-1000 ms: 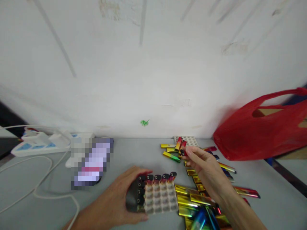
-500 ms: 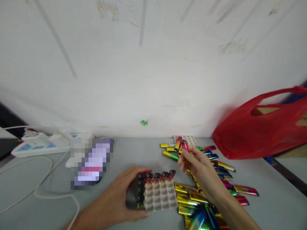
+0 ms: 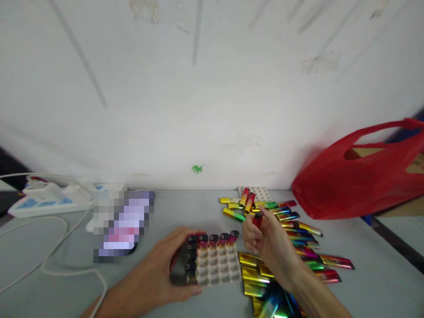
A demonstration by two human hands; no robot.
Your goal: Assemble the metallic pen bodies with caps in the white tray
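My left hand [image 3: 159,274] grips the left side of a white grid tray [image 3: 218,269] on the grey table; several dark-capped lighters stand along its far row and left column. My right hand [image 3: 268,245] hovers just right of the tray, fingers pinched on a red lighter [image 3: 257,219] held upright. A heap of shiny gold, red and rainbow lighters [image 3: 285,247] lies on the table under and behind that hand.
A second white grid tray [image 3: 261,192] sits by the wall. A red plastic bag [image 3: 361,181] stands at the right. At the left are a white power strip [image 3: 49,198], white cables [image 3: 49,260] and a blurred-out object [image 3: 122,225].
My right hand has drawn back from the far pile toward the tray, carrying the red lighter and turning it upright. My left hand stays on the tray.
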